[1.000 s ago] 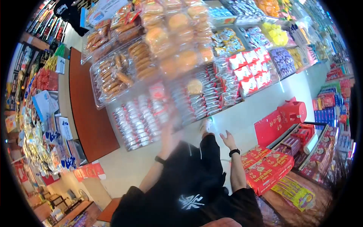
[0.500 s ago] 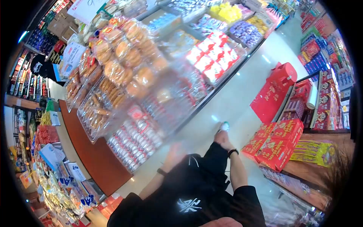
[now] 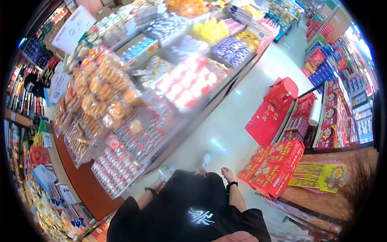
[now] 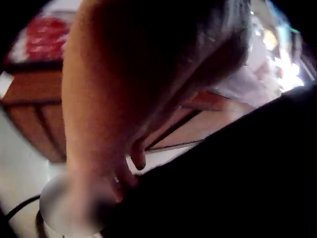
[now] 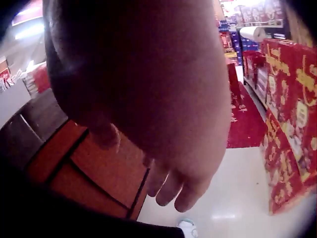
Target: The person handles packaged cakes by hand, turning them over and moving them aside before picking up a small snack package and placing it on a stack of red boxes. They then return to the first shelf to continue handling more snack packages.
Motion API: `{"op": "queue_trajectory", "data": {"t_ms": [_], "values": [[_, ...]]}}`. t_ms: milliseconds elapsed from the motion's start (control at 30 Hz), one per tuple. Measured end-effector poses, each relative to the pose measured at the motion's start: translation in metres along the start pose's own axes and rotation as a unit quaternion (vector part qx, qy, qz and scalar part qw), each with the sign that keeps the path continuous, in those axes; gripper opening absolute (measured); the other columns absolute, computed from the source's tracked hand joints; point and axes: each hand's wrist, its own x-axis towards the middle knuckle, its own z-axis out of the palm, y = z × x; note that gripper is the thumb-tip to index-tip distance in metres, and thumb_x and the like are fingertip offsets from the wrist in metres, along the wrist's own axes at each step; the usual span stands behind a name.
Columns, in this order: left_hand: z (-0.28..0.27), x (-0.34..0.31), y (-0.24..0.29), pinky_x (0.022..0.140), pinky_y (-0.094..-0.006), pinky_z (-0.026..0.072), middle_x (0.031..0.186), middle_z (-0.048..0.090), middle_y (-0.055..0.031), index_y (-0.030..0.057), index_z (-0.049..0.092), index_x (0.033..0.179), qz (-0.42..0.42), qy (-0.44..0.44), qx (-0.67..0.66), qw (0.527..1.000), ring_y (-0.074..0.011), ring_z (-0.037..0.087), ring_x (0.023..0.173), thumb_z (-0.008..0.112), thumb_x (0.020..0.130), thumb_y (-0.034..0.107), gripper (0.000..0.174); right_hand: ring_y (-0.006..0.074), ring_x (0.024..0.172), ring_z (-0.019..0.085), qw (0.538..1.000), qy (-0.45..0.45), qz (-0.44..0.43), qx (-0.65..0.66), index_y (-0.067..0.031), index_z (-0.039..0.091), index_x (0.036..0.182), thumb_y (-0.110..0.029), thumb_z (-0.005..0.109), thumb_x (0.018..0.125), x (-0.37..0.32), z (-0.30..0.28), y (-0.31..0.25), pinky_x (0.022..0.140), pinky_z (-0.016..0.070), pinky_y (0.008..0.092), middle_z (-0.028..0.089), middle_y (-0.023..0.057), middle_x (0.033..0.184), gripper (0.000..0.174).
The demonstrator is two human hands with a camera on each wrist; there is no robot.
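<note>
My left hand point(image 3: 158, 184) hangs low beside the dark shirt point(image 3: 181, 205), just off the corner of the snack display. In the left wrist view the same hand point(image 4: 99, 139) points downward with loose fingers and nothing in them. On the other side of the body, my right hand point(image 3: 227, 174) hangs over the pale floor point(image 3: 213, 141), left of some red gift boxes point(image 3: 278, 161). Seen in the right wrist view, this hand point(image 5: 173, 158) has relaxed, slightly bent fingers and holds nothing. Silver-wrapped snacks point(image 3: 117, 167) are the goods nearest the left hand.
Bagged round cakes point(image 3: 117, 113), red-and-white packs point(image 3: 189, 80) and purple-wrapped sweets point(image 3: 231, 51) fill the display on the left. On the right a red floor stand point(image 3: 262, 125) and a shelf with yellow packets point(image 3: 314, 175) border the aisle. White shoes show below.
The view has turned and moved along the aisle, so the display has slid left. Both hands have swung; the left is now lower and closer to the body. Neither has picked anything up.
</note>
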Motion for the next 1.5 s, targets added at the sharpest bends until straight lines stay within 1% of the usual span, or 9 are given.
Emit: {"op": "queue_trajectory", "data": {"t_ms": [67,433,533,700,867,1067,1233,1367,1500], "values": [[0.002,-0.003,-0.014,0.072,-0.0336,0.0500,0.090,0.067,-0.0072,0.0079,0.063,0.114,-0.022,-0.023,-0.047,0.998,-0.0201,0.062,0.085,0.045,0.096,0.057,0.056,0.0135,0.084,0.063,0.999,0.024,-0.039,0.011,-0.0027,0.059,0.127,-0.036,0.062,0.093,0.007,-0.011,0.016,0.068,0.0492,0.0285,0.068,0.0073,0.097,0.047],[0.066,-0.010,0.009,0.073,-0.0342,0.0500,0.090,0.067,-0.0075,0.0068,0.063,0.113,-0.005,0.049,0.227,0.973,-0.0206,0.063,0.085,0.045,0.096,0.057,0.056,0.0103,0.073,0.059,0.978,-0.017,0.150,0.141,-0.0039,0.061,0.121,-0.037,0.061,0.093,0.013,-0.066,0.017,0.057,0.0464,0.0260,0.066,0.0040,0.090,0.044],[0.080,-0.006,0.032,0.073,-0.0344,0.0501,0.090,0.067,-0.0076,0.0064,0.063,0.113,-0.005,0.049,0.266,0.963,-0.0207,0.063,0.085,0.045,0.096,0.057,0.056,0.0107,0.074,0.060,0.996,0.063,0.018,0.068,-0.0030,0.062,0.120,-0.038,0.062,0.092,0.068,-0.054,0.063,0.057,0.0466,0.0260,0.067,0.0053,0.092,0.045],[0.102,0.012,0.087,0.073,-0.0346,0.0501,0.090,0.067,-0.0078,0.0059,0.063,0.113,-0.016,0.042,0.322,0.946,-0.0209,0.063,0.084,0.045,0.096,0.057,0.056,0.0192,0.094,0.066,0.968,0.187,-0.065,0.154,0.0015,0.057,0.128,-0.033,0.062,0.095,0.106,-0.078,0.014,0.086,0.0516,0.0326,0.070,0.0147,0.105,0.049],[0.113,0.027,0.144,0.073,-0.0349,0.0501,0.091,0.067,-0.0080,0.0054,0.063,0.113,-0.040,0.051,0.358,0.931,-0.0211,0.063,0.084,0.045,0.096,0.057,0.057,0.0231,0.097,0.067,0.978,0.172,-0.020,0.119,-0.0005,0.058,0.128,-0.034,0.063,0.093,0.103,-0.135,-0.068,0.086,0.0524,0.0349,0.070,0.0185,0.107,0.049],[0.170,0.058,0.210,0.074,-0.0352,0.0502,0.091,0.067,-0.0081,0.0048,0.063,0.112,-0.069,0.041,0.381,0.921,-0.0214,0.063,0.084,0.045,0.096,0.056,0.057,0.0252,0.095,0.068,0.975,0.201,-0.020,0.089,-0.0029,0.060,0.126,-0.035,0.065,0.091,0.113,-0.196,-0.082,0.085,0.0532,0.0368,0.071,0.0192,0.104,0.048],[0.250,0.118,0.222,0.074,-0.0355,0.0502,0.091,0.067,-0.0083,0.0042,0.062,0.112,-0.046,0.000,0.360,0.932,-0.0216,0.063,0.084,0.045,0.095,0.056,0.057,0.0264,0.095,0.069,0.990,0.141,-0.004,0.020,-0.0026,0.059,0.126,-0.033,0.065,0.091,0.100,-0.286,-0.127,0.085,0.0534,0.0369,0.071,0.0185,0.102,0.047],[0.294,0.152,0.219,0.074,-0.0357,0.0503,0.091,0.068,-0.0084,0.0038,0.062,0.112,-0.048,-0.038,0.322,0.945,-0.0218,0.063,0.084,0.045,0.095,0.056,0.058,0.0270,0.094,0.068,0.985,0.144,-0.069,-0.060,-0.0015,0.058,0.127,-0.028,0.065,0.092,0.146,-0.329,-0.111,0.085,0.0533,0.0369,0.070,0.0181,0.103,0.044],[0.310,0.207,0.205,0.074,-0.0359,0.0503,0.091,0.068,-0.0086,0.0034,0.062,0.111,-0.049,-0.097,0.283,0.953,-0.0220,0.064,0.083,0.045,0.095,0.056,0.058,0.0247,0.095,0.068,0.983,0.135,-0.100,-0.067,0.0002,0.057,0.127,-0.023,0.063,0.094,0.196,-0.391,-0.167,0.083,0.0535,0.0358,0.069,0.0175,0.106,0.040]]}}
